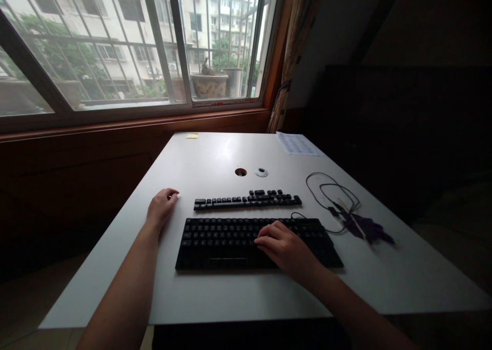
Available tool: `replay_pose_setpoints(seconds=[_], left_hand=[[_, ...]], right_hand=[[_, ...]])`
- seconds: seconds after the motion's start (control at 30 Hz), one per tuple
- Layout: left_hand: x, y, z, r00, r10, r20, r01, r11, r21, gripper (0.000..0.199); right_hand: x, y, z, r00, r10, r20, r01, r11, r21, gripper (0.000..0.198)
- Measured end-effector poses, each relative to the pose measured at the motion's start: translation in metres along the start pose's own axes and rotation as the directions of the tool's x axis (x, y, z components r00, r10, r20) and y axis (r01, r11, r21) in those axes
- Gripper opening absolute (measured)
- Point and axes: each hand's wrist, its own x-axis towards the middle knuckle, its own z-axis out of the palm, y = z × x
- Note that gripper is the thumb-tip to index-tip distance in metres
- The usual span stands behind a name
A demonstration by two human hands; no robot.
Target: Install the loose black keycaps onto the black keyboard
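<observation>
Black keyboard (226, 242) lies flat on the white table (215, 299), near the edge closest to the person, long side roughly along that edge. Rear and middle rows carry keycaps; the front strip is dark and hard to read. Right hand (286, 247) is over the right-of-centre part of the keyboard, fingers bent, thumb and index tips close together down at the keys; cannot tell if anything is pinched between them. Left hand (163, 205) rests on the table, left of the keyboard and apart from it, fingers loosely curled (inner side turned away, so cannot tell if it holds something).

Just behind the keyboard: loose keycaps (230, 203) lined up in a long band, a few more sitting behind its right half. Further back, a round hole (241, 172) in the tabletop, with a white ring (260, 175) just beside it on the right. Right side of table: dark looped cable (317, 173), next to a purple cloth (371, 231) with thin sticks (359, 226) lying across it. Far edge: yellow note (192, 136) at left, printed sheet (300, 144) at right. Beyond the table, barred window (115, 32), large pot (209, 86) outside it, patterned curtain (294, 37) at its right. Right background very dark.
</observation>
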Motion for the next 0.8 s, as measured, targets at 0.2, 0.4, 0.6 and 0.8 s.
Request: replay_pose_setpoints(seconds=[0.2, 0.4, 0.6, 0.8], left_hand=[[0.0, 0.0, -0.001, 1.0, 0.004, 0.008, -0.004, 1.0, -0.003, 0.029], [0.0, -0.001, 0.0, 1.0, 0.008, 0.001, -0.008, 1.0, -0.01, 0.03], [0.001, -0.002, 0.001, 1.0, 0.005, 0.007, -0.005, 1.0, -0.011, 0.031], [0.0, -0.001, 0.0, 1.0, 0.0, 0.005, 0.0, 1.0, -0.007, 0.031]], right_hand=[[0.003, 0.017, 0.0, 0.986, 0.127, -0.109, -0.12, 0.991, 0.065, 0.029], [0.01, 0.029, 0.003, 0.988, 0.157, -0.007, -0.155, 0.982, 0.109, 0.054], [0.013, 0.032, 0.009, 0.975, 0.193, 0.109, -0.206, 0.97, 0.128, 0.049], [0.013, 0.038, 0.014, 0.956, 0.227, 0.187, -0.252, 0.959, 0.126, 0.051]])
